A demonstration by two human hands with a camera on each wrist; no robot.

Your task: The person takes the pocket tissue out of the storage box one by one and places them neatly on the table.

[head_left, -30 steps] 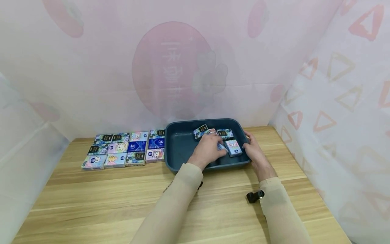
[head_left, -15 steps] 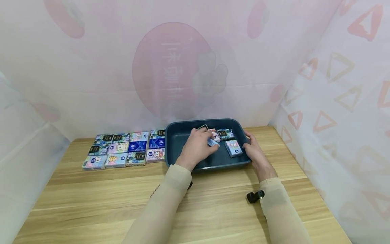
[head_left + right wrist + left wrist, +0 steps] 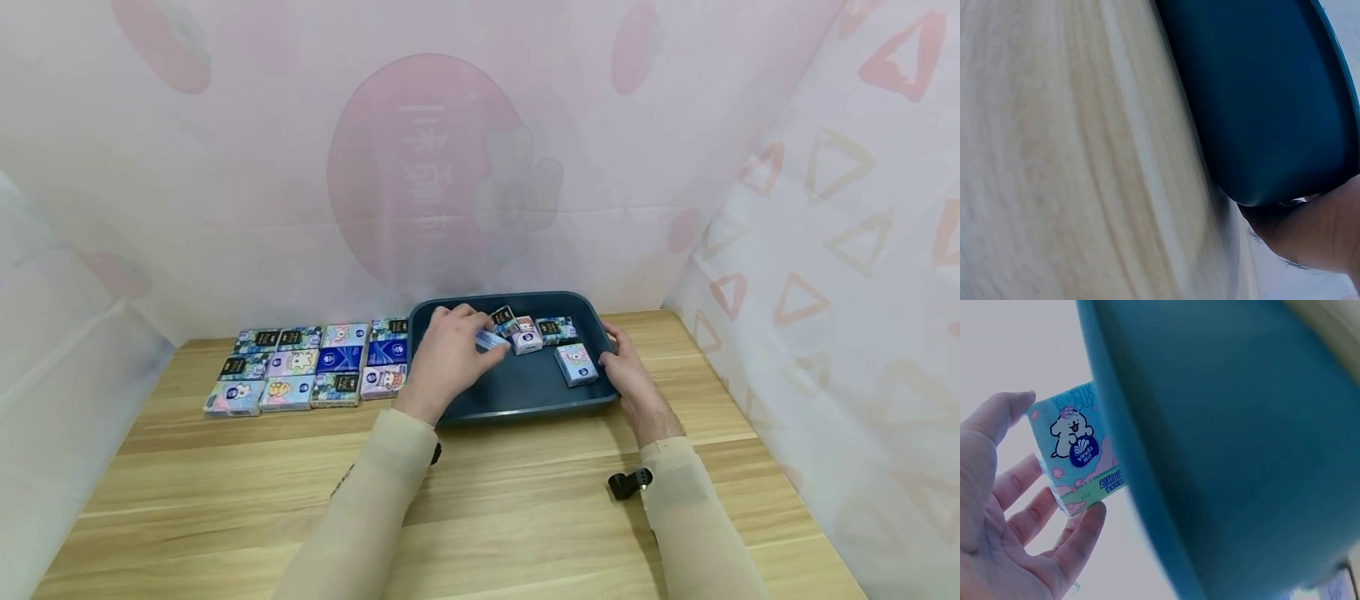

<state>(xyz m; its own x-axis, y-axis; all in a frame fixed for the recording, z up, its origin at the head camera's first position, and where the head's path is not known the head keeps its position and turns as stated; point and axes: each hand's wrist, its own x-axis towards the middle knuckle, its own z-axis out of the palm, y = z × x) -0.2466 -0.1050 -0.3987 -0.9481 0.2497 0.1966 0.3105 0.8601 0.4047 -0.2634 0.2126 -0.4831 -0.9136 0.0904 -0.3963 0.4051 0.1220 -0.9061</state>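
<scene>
The left grip is pinching a light blue tissue packet between thumb and fingers, holding it over the dark blue tray, to the right of the hand. In the left wrist view the packet's front is showing a white cartoon puppy and a round Vinda logo; the thumb is touching one edge, a fingertip is pressing the opposite one, and the tray wall is hiding one side.

The right grip is clasping the tray's right end, its thumb lying at the rim and its fingers reaching along the outer wall.

Just beyond the left grip's packet, a dark floral packet is lying at a slant beside a pink-and-white packet. Farther right, another floral packet is lying near the tray's back wall. Just left of the right grip, a pale cartoon packet is resting on the tray floor.

To the left of the left grip, outside the tray, a block of twelve packets is lying on the wooden tabletop in three rows of four. Beige sleeves are covering both forearms behind the grips, and a small black device is sitting at the right wrist. Beyond both grips, a pale printed cloth is hanging.
</scene>
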